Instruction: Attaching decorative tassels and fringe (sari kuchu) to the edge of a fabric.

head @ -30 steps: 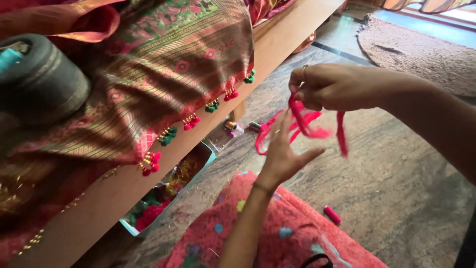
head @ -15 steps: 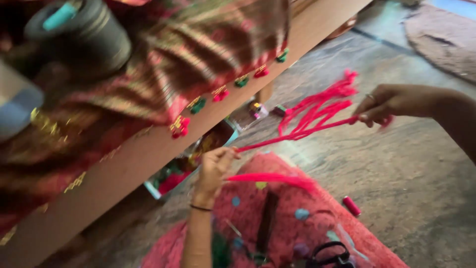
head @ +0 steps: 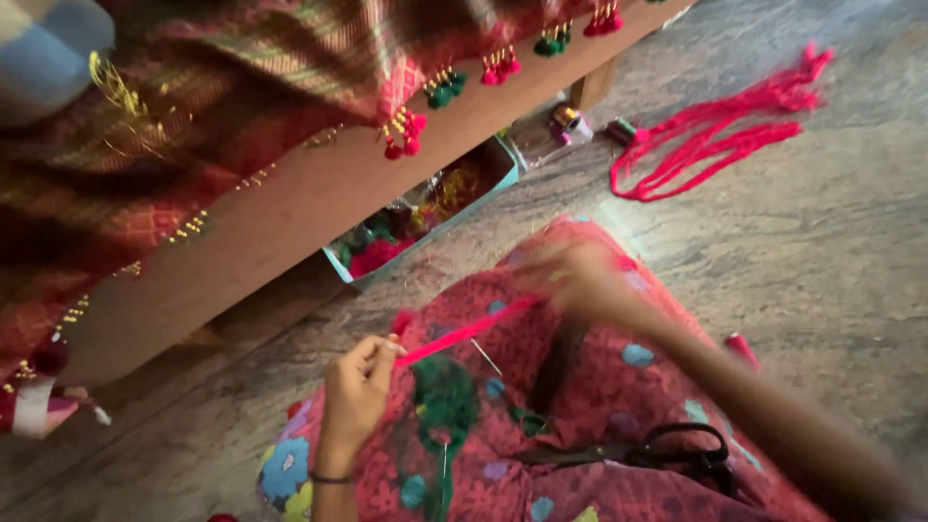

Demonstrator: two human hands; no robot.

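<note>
My left hand (head: 356,389) pinches one end of a short pink thread strand (head: 464,331) above my lap. The other end runs to my right hand (head: 572,275), which is blurred and closed on it. Under both hands lies a red patterned cloth (head: 590,425) with coloured patches. A green thread bundle (head: 445,396) rests on that cloth just right of my left hand. Black scissors (head: 667,449) lie on the cloth under my right forearm. A loose bundle of pink thread (head: 715,135) lies on the stone floor at the upper right.
A wooden bench edge (head: 290,213) crosses the upper left, draped with a red and gold fabric with pink and green tassels (head: 440,87). An open box of coloured threads (head: 416,217) sits under it. Small spools (head: 570,121) and a pink spool (head: 742,348) lie on the floor.
The big pink thread bundle, held up by my right hand before, now lies on the floor. Both hands have come down to my lap with a short pink strand stretched between them.
</note>
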